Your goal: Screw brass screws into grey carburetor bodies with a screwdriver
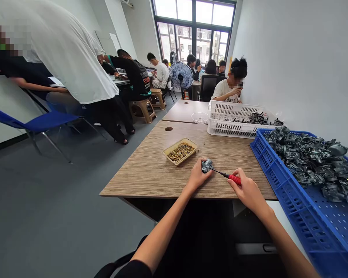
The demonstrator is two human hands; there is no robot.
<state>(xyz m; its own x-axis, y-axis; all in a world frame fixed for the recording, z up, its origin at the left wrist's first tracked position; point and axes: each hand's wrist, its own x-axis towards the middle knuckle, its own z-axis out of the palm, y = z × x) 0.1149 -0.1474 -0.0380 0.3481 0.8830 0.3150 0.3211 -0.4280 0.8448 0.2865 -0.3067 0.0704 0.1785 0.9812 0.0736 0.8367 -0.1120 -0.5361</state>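
My left hand (200,174) grips a small grey metal part (207,165) just above the wooden table (150,166), near its front edge. To the right, my right hand (243,185) is closed round the red handle of a screwdriver (234,178). The screwdriver's dark shaft points left, and its tip meets the metal part; the exact contact spot is too small to make out. Beyond my left hand sits a cream tray (176,162) holding many brass-coloured screws (181,151). A couple of tiny loose pieces lie on the table beside the tray.
A blue crate (290,185) heaped with grey metal parts (316,154) stands at the right. Behind it is a white basket (232,127) with dark parts. A clear dish (200,117) lies left of the basket. A person (227,87) sits beyond; others work at left.
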